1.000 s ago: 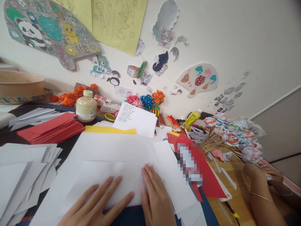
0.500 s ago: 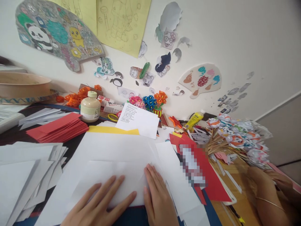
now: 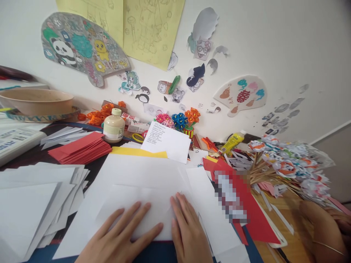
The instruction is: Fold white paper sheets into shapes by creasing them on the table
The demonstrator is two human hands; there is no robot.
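Both hands lie flat, fingers spread: left hand [image 3: 120, 237] and right hand [image 3: 189, 230] press the white sheet [image 3: 142, 204] near the desk's [image 3: 153, 254] front edge.

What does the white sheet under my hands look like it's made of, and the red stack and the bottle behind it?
White sheet: thin matte paper, creased. Red stack: matte paper or thin card; the look leaves it open. Bottle: probably glossy cream plastic with a pale cap.
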